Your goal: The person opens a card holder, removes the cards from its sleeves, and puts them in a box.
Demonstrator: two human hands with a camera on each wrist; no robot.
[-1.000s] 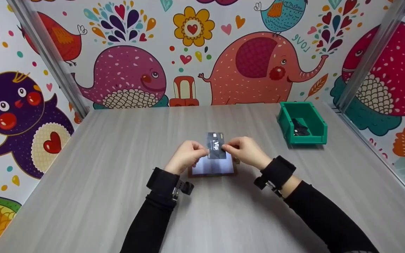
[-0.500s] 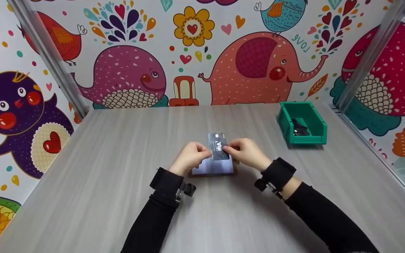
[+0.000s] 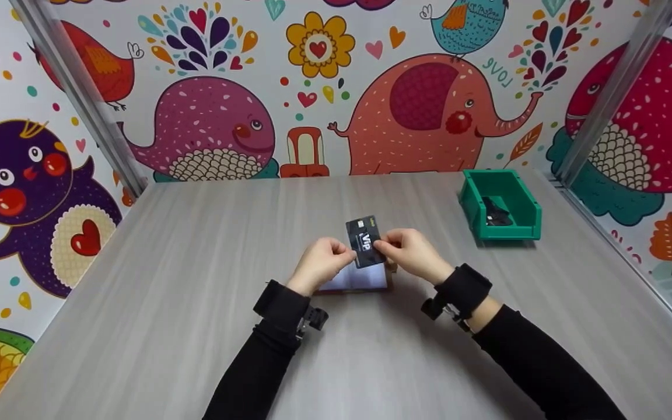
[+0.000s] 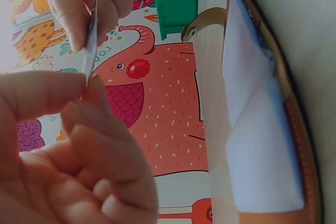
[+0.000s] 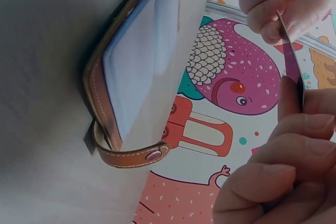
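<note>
Both hands hold a black "VIP" card (image 3: 365,242) upright and slightly tilted above the table. My left hand (image 3: 323,261) pinches its left edge; my right hand (image 3: 407,251) pinches its right edge. In the wrist views the card (image 4: 90,40) (image 5: 292,62) shows edge-on between fingertips. Just below the hands lies a brown leather card holder (image 3: 352,281) with a pale, glossy face. The holder (image 4: 273,129) shows its stitched brown rim, and the holder (image 5: 121,103) its snap strap.
A green plastic bin (image 3: 502,204) with dark items inside stands at the back right of the grey wood-grain table (image 3: 167,291). Colourful cartoon walls and two metal posts enclose the table on three sides.
The card has tilted a little and moved slightly right and nearer to me, over the holder. Both hands shifted with it, keeping their pinch.
</note>
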